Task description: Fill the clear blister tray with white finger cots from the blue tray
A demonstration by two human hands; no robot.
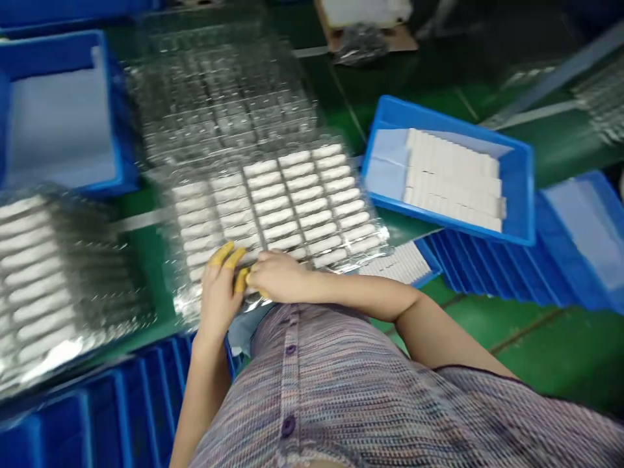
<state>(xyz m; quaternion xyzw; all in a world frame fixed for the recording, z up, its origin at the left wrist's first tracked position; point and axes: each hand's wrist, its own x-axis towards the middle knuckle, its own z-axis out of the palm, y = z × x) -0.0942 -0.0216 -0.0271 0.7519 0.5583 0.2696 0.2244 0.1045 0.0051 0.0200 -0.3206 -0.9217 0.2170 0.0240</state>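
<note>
A clear plastic tray (176,250) holds rows of white, stick-like pieces (266,195) in several columns. Over its near edge is my left hand (221,286), its fingers bent and wearing yellow finger covers. My right hand (280,276) meets it from the right, fingers curled, also with yellow covers. The fingertips of both hands come together above the lowest row of the tray. Whatever lies between them is too small and blurred to make out.
To the right a blue bin (524,195) holds stacked white pieces. Another blue bin (110,97) stands at the upper left. Stacked clear trays (219,97) lie beyond, with a filled tray (39,273) at the left. Nested blue bins (121,403) line the near edge.
</note>
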